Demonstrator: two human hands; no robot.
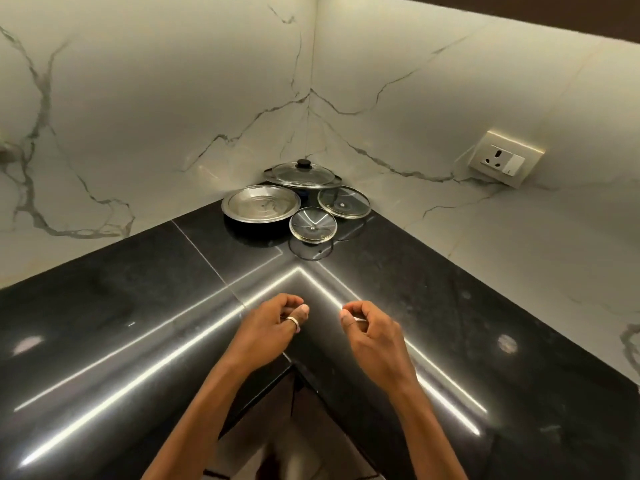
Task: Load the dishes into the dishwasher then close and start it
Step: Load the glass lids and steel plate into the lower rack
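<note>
Pale marble walls point(173, 98) with grey veins meet in a corner, and below them a glossy black tabletop point(104, 306) wraps the same corner in an L, streaked with bright reflections of strip light. On the right wall sits a socket plate point(505, 157) with a switch. The dishes are bunched at the very back of the tabletop, well apart from the person's hands: a lidded pot point(303, 174) with a black knob is tucked deepest in the corner, a steel plate point(260, 203) rests on a dark pan just to its left front, a larger glass lid point(343, 201) lies to the right, and a smaller glass lid point(312, 225) sits nearest, touching or nearly touching the plate and the larger lid. The left hand point(268, 327), with a ring on the thumb, hovers over the near edge, its grip loosely curled and holding nothing. The right hand point(372, 336) beside it is likewise half curled and empty.
</note>
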